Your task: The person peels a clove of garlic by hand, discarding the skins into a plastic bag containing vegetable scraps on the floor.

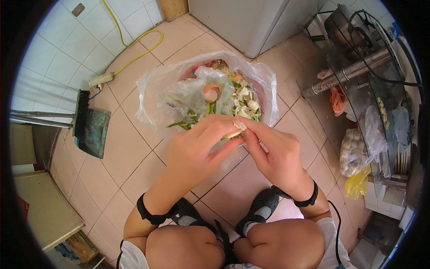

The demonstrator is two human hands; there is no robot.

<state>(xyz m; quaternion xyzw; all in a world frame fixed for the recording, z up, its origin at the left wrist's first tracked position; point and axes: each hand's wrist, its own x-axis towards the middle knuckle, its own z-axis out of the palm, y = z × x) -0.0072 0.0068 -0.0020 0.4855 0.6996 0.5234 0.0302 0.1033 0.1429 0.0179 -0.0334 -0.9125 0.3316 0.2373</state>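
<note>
Over a red bin lined with a clear plastic bag, both my hands meet at the fingertips. My left hand grips a pale piece that looks like a garlic clove between thumb and fingers. With thumb and index finger, my right hand pinches a scrap of papery skin at the clove's end. Inside the bin lie a broken brown eggshell, green vegetable trimmings and whitish peelings. My fingers partly cover the clove.
A broom and teal dustpan stand at left, below a yellow cable with a power strip. A grey cabinet-like appliance stands ahead. At right, a glass-shelved rack holds a pot and plastic bags.
</note>
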